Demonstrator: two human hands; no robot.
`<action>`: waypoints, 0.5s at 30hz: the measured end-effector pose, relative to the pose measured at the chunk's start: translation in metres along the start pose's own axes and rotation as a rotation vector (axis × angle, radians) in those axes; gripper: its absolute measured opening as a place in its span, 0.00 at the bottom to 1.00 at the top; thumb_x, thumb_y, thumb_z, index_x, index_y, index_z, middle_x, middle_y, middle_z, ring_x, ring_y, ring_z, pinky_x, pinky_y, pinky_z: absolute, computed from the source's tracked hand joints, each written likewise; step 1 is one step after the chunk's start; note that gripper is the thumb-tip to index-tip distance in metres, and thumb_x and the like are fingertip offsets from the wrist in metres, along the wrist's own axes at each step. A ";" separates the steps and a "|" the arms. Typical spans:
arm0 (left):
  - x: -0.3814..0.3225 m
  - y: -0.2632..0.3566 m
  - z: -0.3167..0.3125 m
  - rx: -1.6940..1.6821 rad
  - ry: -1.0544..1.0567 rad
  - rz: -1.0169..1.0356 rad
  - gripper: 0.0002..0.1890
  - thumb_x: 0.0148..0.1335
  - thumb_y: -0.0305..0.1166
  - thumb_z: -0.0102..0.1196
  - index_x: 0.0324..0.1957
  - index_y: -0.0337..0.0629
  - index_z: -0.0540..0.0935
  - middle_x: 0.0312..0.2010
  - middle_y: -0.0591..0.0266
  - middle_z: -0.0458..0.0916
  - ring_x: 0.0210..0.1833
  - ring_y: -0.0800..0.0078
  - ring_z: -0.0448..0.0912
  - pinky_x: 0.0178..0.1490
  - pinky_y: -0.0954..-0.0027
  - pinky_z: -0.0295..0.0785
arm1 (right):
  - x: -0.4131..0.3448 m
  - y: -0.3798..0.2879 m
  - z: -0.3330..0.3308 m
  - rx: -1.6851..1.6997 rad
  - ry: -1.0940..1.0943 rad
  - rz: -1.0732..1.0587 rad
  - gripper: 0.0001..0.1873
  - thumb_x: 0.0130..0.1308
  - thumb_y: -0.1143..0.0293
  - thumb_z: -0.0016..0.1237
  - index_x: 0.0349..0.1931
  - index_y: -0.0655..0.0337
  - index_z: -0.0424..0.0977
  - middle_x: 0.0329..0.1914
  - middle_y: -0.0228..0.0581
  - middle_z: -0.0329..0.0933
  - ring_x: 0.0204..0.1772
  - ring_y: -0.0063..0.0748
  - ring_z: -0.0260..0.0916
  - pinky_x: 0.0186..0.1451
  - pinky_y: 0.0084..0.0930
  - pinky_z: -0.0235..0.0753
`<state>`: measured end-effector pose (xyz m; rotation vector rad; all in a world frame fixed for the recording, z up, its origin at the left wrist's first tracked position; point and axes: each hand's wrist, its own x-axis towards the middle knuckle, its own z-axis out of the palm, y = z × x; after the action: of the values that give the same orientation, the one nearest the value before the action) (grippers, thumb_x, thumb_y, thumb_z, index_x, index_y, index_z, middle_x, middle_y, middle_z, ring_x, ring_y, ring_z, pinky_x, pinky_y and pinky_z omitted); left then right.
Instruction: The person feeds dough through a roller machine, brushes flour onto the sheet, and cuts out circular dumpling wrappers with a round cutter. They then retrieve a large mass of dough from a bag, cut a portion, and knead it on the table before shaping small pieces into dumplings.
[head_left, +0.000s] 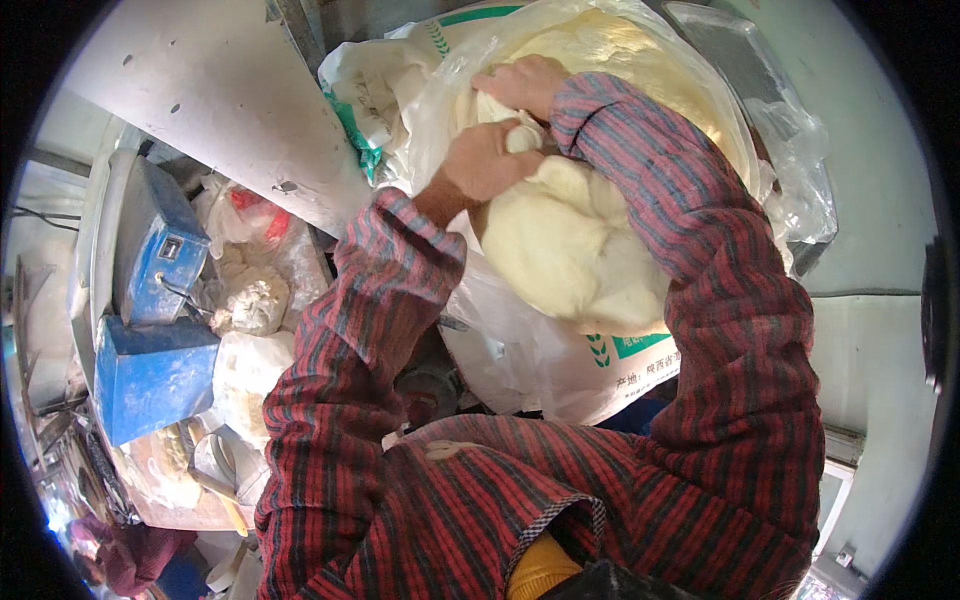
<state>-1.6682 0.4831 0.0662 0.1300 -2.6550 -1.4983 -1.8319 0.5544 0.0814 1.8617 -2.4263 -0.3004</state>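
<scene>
A large mass of pale dough (577, 247) bulges out of a clear plastic bag (517, 352), which lines a printed white sack. My left hand (487, 161) is closed around a fold of this dough, and a rounded knob of it sticks out by the thumb. Just beyond, my right hand (525, 82) curls its fingers over a raised strip of dough. Its palm side is hidden. More dough, smooth and yellowish, fills the bag past my right forearm.
A white, chipped cylindrical surface (225, 97) slants in at the upper left. Blue boxes (157, 375), one with a cable, stand at left near plastic bags (251, 300). Behind the sack are a metal tray (720, 45) and crumpled plastic (799, 165). A pale wall (870, 225) bounds the right.
</scene>
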 end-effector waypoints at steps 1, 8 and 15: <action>-0.006 0.006 0.002 -0.063 -0.044 0.031 0.24 0.48 0.48 0.57 0.44 0.45 0.82 0.37 0.45 0.82 0.42 0.50 0.81 0.47 0.58 0.73 | 0.006 0.001 0.002 0.026 0.015 0.062 0.18 0.60 0.66 0.43 0.52 0.49 0.69 0.43 0.45 0.77 0.49 0.48 0.75 0.47 0.39 0.75; -0.103 0.066 0.034 -0.057 -0.027 0.471 0.19 0.45 0.36 0.59 0.38 0.32 0.76 0.31 0.43 0.76 0.36 0.44 0.77 0.41 0.52 0.72 | 0.041 0.052 0.028 0.066 0.122 0.168 0.15 0.60 0.61 0.46 0.46 0.50 0.77 0.47 0.47 0.77 0.51 0.48 0.74 0.51 0.42 0.73; -0.136 0.054 0.047 0.009 0.090 0.304 0.22 0.52 0.39 0.58 0.41 0.32 0.69 0.37 0.42 0.73 0.42 0.43 0.73 0.46 0.53 0.70 | 0.046 0.063 0.019 0.180 -0.064 0.167 0.24 0.60 0.58 0.50 0.54 0.58 0.72 0.54 0.53 0.73 0.54 0.54 0.71 0.57 0.40 0.71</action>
<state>-1.5405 0.5666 0.0833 -0.1924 -2.4743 -1.3497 -1.9075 0.5281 0.0725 1.7211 -2.7136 -0.1363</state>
